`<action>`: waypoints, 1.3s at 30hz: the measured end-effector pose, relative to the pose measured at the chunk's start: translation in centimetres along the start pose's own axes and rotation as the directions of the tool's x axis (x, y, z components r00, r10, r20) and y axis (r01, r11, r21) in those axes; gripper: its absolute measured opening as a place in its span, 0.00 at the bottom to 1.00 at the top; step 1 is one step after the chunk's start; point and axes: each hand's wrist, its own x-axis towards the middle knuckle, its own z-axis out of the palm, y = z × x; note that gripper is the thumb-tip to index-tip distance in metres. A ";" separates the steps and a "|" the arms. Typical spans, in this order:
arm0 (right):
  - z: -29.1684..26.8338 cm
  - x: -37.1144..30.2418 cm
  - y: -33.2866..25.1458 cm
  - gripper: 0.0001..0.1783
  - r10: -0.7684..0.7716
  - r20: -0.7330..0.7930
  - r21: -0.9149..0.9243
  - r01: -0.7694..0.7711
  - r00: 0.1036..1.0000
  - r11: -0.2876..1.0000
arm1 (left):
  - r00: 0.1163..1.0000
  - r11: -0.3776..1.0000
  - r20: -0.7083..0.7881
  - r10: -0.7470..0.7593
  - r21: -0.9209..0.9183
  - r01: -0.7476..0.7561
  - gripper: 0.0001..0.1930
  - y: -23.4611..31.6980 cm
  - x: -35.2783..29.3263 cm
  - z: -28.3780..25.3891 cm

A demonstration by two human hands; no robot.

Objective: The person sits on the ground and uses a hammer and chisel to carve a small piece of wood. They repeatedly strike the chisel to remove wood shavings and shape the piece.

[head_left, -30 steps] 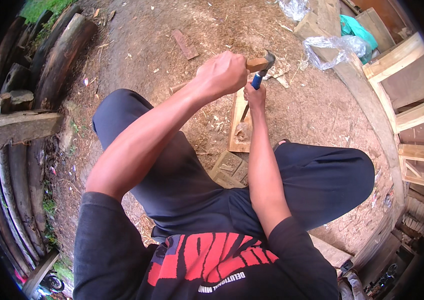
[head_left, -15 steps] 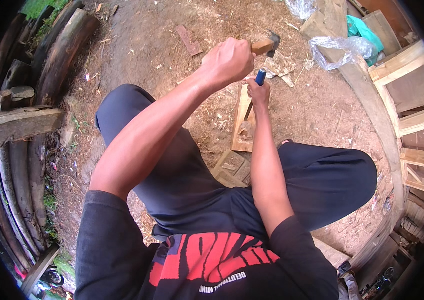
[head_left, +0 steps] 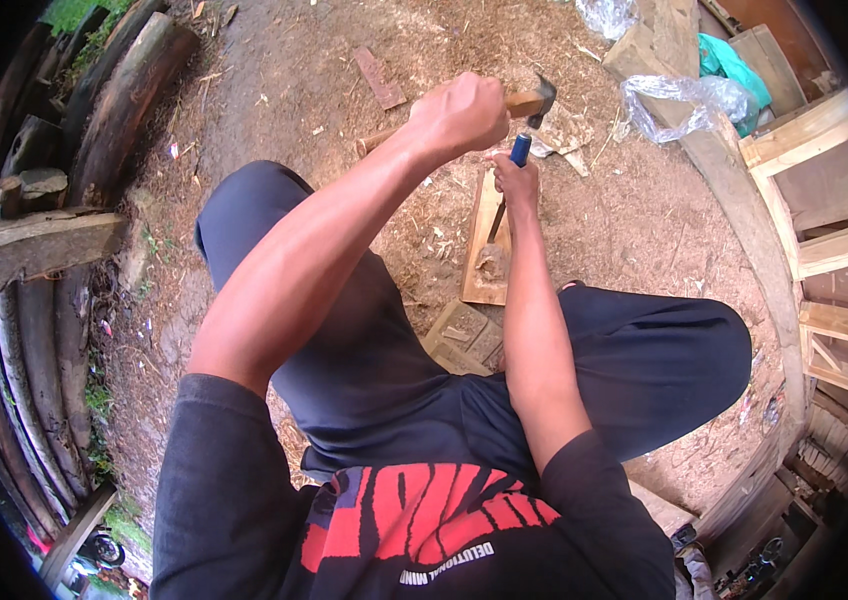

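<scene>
My left hand (head_left: 462, 112) is closed around the wooden handle of a claw hammer (head_left: 541, 102). Its dark head hangs just above and slightly right of the chisel's top, apart from it. A chisel (head_left: 521, 150) with a blue handle is gripped in my right hand (head_left: 517, 182), its dark blade pointing down at a pale wooden board (head_left: 484, 286). The blade's tip seems to meet the board beside a rough, chipped hollow. This board lies between my legs, its near end by a smaller wood piece (head_left: 462, 335).
Wood chips are strewn over the dirt floor, with a reddish wood strip (head_left: 379, 79) ahead. Stacked logs (head_left: 129, 100) line the left. Clear plastic (head_left: 679, 105), a teal bag (head_left: 734, 70) and wooden frames (head_left: 809, 140) stand along the right.
The hammer has tilted a little in my left hand, and the butt of its handle now shows behind my wrist. My right hand and the chisel have barely moved.
</scene>
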 end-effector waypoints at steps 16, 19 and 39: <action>0.0 0.9 0.4 0.07 -0.009 0.057 0.076 0.005 0.998 0.997 | 0.998 0.999 0.063 -0.027 0.033 0.025 0.15 -1.1 0.7 0.5; -0.5 1.3 0.8 0.07 -0.001 0.060 0.072 -0.003 0.998 0.997 | 0.996 0.996 0.045 -0.076 -0.042 0.078 0.15 -0.5 1.0 -0.1; 0.5 0.9 0.8 0.07 -0.002 0.047 0.033 0.001 0.999 0.999 | 0.999 0.999 0.039 -0.001 -0.038 0.003 0.15 -0.3 1.2 0.0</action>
